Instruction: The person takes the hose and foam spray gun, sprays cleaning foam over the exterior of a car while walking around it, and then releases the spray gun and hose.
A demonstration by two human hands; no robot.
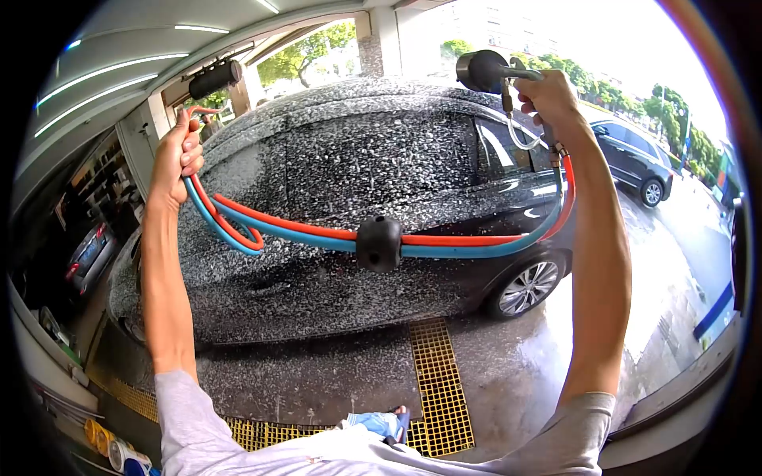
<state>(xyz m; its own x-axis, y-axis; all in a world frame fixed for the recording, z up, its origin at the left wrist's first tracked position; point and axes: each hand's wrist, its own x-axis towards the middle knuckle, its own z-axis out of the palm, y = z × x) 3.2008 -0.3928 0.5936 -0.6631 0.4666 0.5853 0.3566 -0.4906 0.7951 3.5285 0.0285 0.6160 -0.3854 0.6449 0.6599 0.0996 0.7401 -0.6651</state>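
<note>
My right hand [548, 97] is raised at the upper right, its fingers wrapped round the handle of a spray gun [522, 73]. The gun's wide, round black nozzle [481, 71] points left over the car roof. Red and blue twin hoses [309, 236] run from the gun, sag across the view and pass through a black ball [379, 243]. At the upper left, my left hand [184, 155] is closed round the hoses, and a loop hangs below it. Behind them stands a black car [444, 278], its side and windows speckled with white foam.
Yellow floor grating [441, 381] crosses the wet floor beneath me. A black hose reel [214, 79] hangs from above at the left. Other cars stand at the left [91, 258] and outside at the right [635, 155]. Containers [119, 456] sit at the lower left.
</note>
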